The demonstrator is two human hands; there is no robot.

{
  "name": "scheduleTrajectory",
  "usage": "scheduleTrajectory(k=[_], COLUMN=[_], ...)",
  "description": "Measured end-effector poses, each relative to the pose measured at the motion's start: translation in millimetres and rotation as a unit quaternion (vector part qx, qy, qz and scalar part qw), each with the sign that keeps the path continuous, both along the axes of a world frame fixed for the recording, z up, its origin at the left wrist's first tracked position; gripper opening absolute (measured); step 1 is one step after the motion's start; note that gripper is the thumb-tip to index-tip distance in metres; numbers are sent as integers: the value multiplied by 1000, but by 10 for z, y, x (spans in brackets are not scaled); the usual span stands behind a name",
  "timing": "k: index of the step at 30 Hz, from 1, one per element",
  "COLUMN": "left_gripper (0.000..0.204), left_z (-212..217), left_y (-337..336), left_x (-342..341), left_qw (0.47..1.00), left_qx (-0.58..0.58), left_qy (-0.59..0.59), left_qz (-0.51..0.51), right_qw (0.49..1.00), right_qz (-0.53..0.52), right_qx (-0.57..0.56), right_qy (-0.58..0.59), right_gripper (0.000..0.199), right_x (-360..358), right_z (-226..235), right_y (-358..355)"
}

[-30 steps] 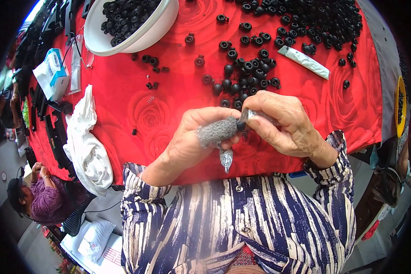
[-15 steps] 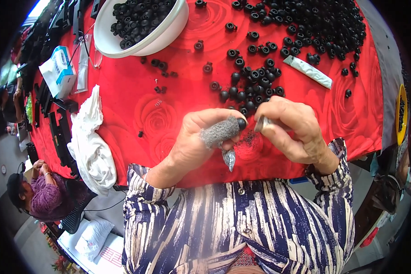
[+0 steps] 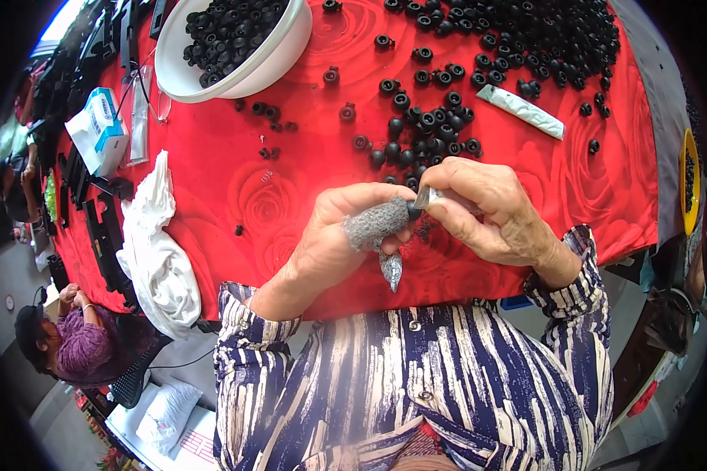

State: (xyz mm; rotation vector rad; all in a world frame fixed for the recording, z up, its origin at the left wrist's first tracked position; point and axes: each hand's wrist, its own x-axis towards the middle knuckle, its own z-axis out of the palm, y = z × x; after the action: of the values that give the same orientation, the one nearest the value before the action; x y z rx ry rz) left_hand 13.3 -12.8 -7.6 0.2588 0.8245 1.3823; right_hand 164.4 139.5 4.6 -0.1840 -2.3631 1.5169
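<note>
My left hand (image 3: 334,235) has a grey knitted cover (image 3: 373,222) over its thumb and pinches a small black round part (image 3: 413,210) at the tip. My right hand (image 3: 491,208) grips a small silvery tool (image 3: 432,196) whose end touches that part. A silvery pointed piece (image 3: 391,268) hangs below my left hand. Both hands are held over the near edge of the red rose-patterned tablecloth (image 3: 291,180). Just beyond my fingers lies a cluster of black round parts (image 3: 424,125).
A white bowl (image 3: 279,59) full of black parts stands at the far left. Many more black parts (image 3: 526,31) cover the far right. A white tube (image 3: 520,110), a white cloth (image 3: 157,251), a small box (image 3: 98,129) and a seated person (image 3: 71,345) at lower left are around.
My hands stay together at the same work. The view has shifted slightly, so the table and bowl sit a little lower and to the right in the picture.
</note>
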Motion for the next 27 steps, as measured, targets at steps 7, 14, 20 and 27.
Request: scheduleTrajectory(k=[7,14,20,27], left_gripper=[25,25,24,22], left_z=[-4,18,-104,98], left_y=[14,6,-3,5], left_x=[-2,-4,61,-11], left_qw=[1000,999,987,1000], left_qx=[4,3,27,-18], left_qy=[3,-31,-160,4], left_qz=[-5,11,-14,17], right_qw=[1000,989,953,923], right_qz=[-9,0,-29,-62], right_qx=[15,82,251,294], right_qy=[-7,122,170,240], right_gripper=[15,34,54,40], right_x=[0,-39,-5,-37], right_z=[-9,12,-97,-62], right_y=[11,-24,-148,-192])
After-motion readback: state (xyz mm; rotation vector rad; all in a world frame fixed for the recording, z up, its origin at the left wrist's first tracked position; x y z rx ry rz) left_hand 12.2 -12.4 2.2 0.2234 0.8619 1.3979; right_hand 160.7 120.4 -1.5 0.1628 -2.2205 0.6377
